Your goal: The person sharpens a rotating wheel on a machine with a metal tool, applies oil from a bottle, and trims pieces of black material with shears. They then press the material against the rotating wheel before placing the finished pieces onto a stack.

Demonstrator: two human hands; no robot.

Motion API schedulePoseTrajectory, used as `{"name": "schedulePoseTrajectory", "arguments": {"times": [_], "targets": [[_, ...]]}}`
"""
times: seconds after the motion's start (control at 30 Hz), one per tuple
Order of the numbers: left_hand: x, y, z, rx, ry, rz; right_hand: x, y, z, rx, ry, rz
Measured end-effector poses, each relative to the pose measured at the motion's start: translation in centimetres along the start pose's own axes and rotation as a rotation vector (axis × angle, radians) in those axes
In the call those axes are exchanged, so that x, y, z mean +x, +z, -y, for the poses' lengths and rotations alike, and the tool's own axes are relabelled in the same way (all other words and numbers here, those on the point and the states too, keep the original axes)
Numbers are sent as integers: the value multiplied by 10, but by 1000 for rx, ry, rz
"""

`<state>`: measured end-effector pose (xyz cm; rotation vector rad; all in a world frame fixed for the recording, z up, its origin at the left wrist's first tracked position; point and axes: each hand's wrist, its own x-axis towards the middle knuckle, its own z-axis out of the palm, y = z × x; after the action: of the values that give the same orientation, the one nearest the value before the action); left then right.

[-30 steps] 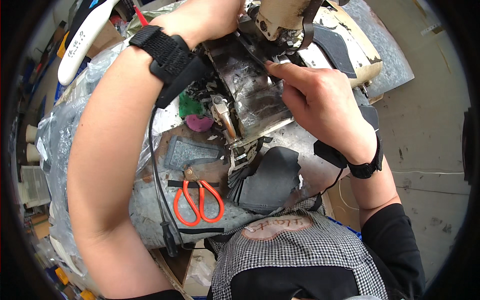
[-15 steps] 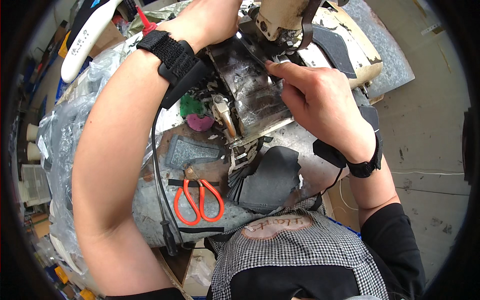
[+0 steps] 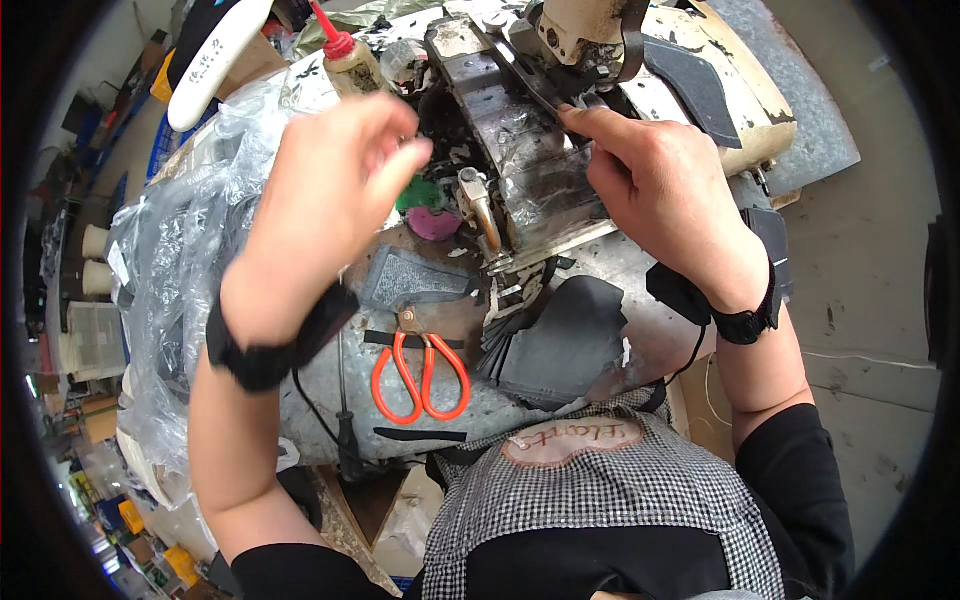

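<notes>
Observe the cream machine (image 3: pixel 765 105) ahead of the right hand (image 3: pixel 670 175). Note the metal plate (image 3: pixel 530 170) directly left of that hand. Find the left hand (image 3: pixel 325 185) farther left, blurred, with thumb away from fingers and seemingly empty. Locate the narrow metal bar (image 3: pixel 528 74) ahead-left of the right hand, with its long axis slanting away from the index fingertip (image 3: pixel 578 116). Record that hand as nearer, apparently touching the near end, with other fingers curled; cannot tell of any grip.
</notes>
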<state>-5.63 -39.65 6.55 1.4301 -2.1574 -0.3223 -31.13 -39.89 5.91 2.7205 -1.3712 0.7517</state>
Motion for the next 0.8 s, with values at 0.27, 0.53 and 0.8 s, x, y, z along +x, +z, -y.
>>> {"name": "schedulePoseTrajectory", "arguments": {"times": [0.27,0.53,0.8], "targets": [[-101,53,25,396,-216,116,-1,3,1,14,-32,-49],[-107,52,31,85,-522,262,-32,-3,23,260,-20,-57],[-109,67,39,58,-474,119,-93,52,139,508,-319,587]]}}
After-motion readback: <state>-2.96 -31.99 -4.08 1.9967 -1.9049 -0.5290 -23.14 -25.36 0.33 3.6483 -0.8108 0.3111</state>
